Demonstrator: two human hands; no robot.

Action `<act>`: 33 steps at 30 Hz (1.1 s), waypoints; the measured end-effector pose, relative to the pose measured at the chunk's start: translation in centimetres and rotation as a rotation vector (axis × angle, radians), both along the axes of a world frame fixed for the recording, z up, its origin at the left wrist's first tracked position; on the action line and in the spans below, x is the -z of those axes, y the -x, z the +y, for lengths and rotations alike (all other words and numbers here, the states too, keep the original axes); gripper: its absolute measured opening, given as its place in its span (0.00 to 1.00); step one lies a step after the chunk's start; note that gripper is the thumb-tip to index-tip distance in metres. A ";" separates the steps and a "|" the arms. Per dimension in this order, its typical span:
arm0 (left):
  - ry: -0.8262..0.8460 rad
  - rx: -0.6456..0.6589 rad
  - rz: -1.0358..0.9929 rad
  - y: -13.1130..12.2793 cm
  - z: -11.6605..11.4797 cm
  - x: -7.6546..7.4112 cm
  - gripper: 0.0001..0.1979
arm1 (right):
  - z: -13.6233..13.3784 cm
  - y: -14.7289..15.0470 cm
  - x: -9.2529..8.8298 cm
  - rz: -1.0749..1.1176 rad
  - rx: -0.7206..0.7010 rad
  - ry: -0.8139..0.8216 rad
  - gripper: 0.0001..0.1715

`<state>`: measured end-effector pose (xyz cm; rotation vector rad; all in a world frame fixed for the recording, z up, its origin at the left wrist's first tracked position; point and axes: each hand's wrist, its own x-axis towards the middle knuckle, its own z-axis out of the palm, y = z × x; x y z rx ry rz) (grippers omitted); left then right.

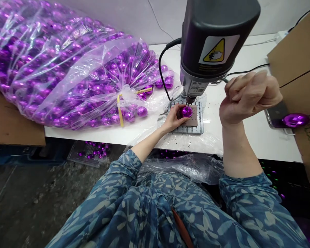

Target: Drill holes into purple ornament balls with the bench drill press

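My left hand (173, 119) grips a shiny purple faceted ball (187, 111) on a brown pad (193, 120). That pad lies on the slotted metal base (200, 128) of a black bench drill press (209, 41). Right above the ball is the drill chuck (190, 100), its bit at or very near the ball's top; I cannot tell whether it has gone in. Raised at the right side of the machine, my right hand (250, 94) is closed around the drill press's feed lever (225, 80), of which only a short metal piece shows.
A big clear bag (93, 65) of purple balls fills the left of the white table (255, 134). At right are a phone (276, 112), another purple ball (296, 120) and cardboard boxes (297, 44). Below the table sits a plastic bin (89, 155) with balls. Dark shavings lie around the base.
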<state>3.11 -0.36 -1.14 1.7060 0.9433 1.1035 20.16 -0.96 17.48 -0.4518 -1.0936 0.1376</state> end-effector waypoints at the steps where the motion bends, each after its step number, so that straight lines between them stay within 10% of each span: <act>1: -0.008 0.005 -0.002 0.0 0.0 0.1 0.34 | 0.2 -0.3 0.5 -0.012 0.008 -0.001 0.42; 10: -0.055 -0.011 0.011 0.1 0.1 0.5 0.34 | 2.3 -2.4 6.4 -0.080 0.039 -0.024 0.29; 20: -0.051 -0.033 0.018 0.1 0.1 0.3 0.35 | 1.2 -1.7 6.0 -0.120 0.100 -0.091 0.28; 33: -0.096 -0.051 0.002 -0.1 -0.2 0.2 0.32 | 1.1 0.6 -7.8 -0.143 -0.058 0.328 0.44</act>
